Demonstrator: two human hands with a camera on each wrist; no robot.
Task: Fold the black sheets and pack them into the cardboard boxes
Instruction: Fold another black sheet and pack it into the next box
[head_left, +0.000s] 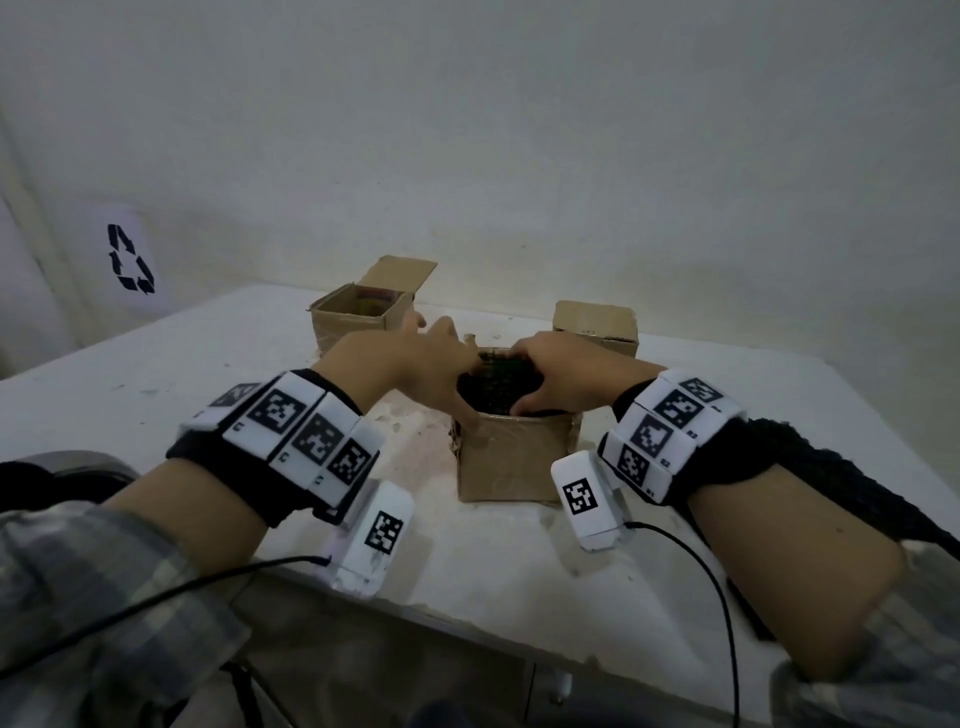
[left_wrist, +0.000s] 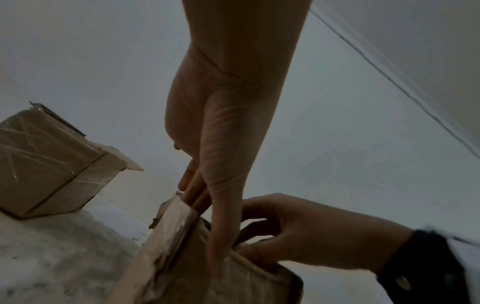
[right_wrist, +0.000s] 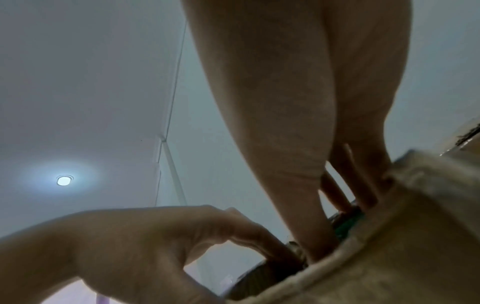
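A small cardboard box (head_left: 511, 457) stands mid-table with a black sheet (head_left: 493, 387) bunched in its open top. My left hand (head_left: 441, 364) arches over the box's left rim, thumb down the outer wall (left_wrist: 168, 257) and fingers (left_wrist: 192, 191) inside, pinching the wall. My right hand (head_left: 556, 379) reaches in from the right, its thumb at the near rim and its fingers at the far side, holding the sheet (right_wrist: 348, 224). How deep the sheet sits inside the box is hidden. The right wrist view shows the right hand (right_wrist: 337, 205) plunged into the box (right_wrist: 389, 246), with the left hand (right_wrist: 155, 246) beside it.
An open cardboard box (head_left: 358, 312) stands at the back left and a closed one (head_left: 595, 325) at the back right, both close behind the hands. Dark knitted fabric (head_left: 831, 467) lies by my right forearm. A white bin with a recycling sign (head_left: 130, 260) is left of the table (head_left: 156, 364).
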